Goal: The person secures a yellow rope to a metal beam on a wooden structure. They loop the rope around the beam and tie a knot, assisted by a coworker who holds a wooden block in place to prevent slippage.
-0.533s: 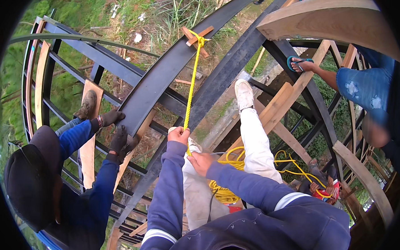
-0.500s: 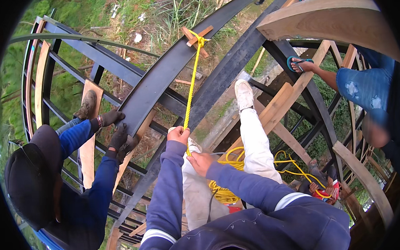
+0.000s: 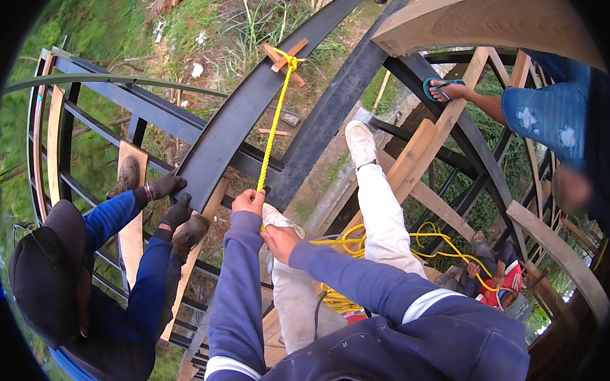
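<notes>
Both fists grip a taut yellow rope (image 3: 271,137), my left hand (image 3: 249,202) higher on it and my right hand (image 3: 278,241) just below. The rope runs up to crossed wooden pieces (image 3: 276,55) tied on a long curved black steel channel (image 3: 233,128). A co-worker's gloved hands (image 3: 164,186) hold that channel's lower end at my left. Loose loops of the same rope (image 3: 353,244) lie below my hands, between my white-trousered legs.
Open steel framing (image 3: 144,95) with wooden boards (image 3: 131,222) stands high over grass. My foot rests near a black beam (image 3: 328,108). A person in ripped jeans (image 3: 547,115) is at right under a curved timber (image 3: 467,16); another (image 3: 499,277) is lower right, beside rope.
My hands and the rope have shifted slightly left in view. The surrounding frame also sits a little differently as the camera moved. The lower-right person's posture has changed slightly.
</notes>
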A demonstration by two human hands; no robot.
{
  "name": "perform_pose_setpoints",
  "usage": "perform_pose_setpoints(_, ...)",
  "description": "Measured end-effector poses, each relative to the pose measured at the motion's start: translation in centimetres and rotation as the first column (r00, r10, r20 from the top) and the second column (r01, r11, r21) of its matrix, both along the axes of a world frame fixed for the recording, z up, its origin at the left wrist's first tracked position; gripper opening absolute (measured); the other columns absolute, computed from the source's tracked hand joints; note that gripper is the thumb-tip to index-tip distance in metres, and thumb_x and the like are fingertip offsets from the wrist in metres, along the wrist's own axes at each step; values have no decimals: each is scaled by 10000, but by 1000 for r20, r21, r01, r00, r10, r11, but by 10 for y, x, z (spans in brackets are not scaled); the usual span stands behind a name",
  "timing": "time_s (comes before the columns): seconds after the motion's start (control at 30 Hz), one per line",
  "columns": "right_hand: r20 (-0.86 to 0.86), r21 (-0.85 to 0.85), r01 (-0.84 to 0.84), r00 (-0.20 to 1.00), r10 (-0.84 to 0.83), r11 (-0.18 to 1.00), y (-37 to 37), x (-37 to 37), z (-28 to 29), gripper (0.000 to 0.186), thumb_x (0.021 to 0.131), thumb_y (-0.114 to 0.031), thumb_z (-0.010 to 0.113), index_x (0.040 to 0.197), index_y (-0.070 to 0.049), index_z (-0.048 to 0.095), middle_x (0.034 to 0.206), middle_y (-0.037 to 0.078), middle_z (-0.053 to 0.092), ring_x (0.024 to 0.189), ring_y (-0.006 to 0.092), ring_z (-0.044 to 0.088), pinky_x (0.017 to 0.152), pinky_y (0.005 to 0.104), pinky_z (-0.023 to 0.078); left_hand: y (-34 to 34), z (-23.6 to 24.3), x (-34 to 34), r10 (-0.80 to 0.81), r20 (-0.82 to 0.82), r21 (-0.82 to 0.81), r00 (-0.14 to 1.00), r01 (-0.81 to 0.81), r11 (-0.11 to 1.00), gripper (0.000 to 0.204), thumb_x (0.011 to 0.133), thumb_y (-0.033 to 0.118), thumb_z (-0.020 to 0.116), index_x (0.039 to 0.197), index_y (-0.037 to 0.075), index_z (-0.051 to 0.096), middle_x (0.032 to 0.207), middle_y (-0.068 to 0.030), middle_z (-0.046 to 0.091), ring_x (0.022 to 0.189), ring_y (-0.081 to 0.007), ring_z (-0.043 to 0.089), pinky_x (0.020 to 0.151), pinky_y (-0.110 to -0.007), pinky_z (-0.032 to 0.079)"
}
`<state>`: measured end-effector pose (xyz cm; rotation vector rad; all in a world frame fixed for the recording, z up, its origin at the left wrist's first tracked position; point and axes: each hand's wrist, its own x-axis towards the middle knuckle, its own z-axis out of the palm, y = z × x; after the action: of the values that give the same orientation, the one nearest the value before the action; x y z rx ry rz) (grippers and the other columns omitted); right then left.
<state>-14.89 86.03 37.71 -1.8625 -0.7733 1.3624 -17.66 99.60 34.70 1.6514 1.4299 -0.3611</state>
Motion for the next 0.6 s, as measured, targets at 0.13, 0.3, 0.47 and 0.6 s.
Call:
perform_pose_setpoints(0.13,18,-18,16,1000,-15,1000,12,-7,-14,282,926,-268,463,828,-6,499,685,248,581,683,439,572,613,510,440,15,-22,-7,-153,-22,39,988,154,987,326,808,321,594,737,4,617,638,-171,591,617,-307,591,599,-414,436)
perform_pose_setpoints(0.3,1,-42,-11,1000,11,999,4,-6,-32,295,926,-277,458,839,-3,525,713,255,589,709,441,578,645,512,443,15,-30,-3,-339,-46,74,940,341,937,342,812,342,589,727,11,603,699,-207,606,705,-384,592,634,-448,447)
perform_pose_setpoints(0.47,-45,-340,-148,989,141,929,-38,22,-29,324,921,-305,456,917,-3,572,813,242,616,805,425,591,727,496,458,-27,-46,1,-486,-51,-40,872,485,874,328,808,347,594,758,25,627,737,-219,618,741,-395,603,680,-466,465)
perform_pose_setpoints(0.6,-51,-552,-281,951,305,785,-73,43,-42,350,902,-320,485,1013,-14,613,926,227,628,891,391,601,791,462,470,-69,-62,20,-471,-13,-75,882,469,880,336,805,353,598,738,25,623,737,-214,624,753,-395,606,690,-465,470)
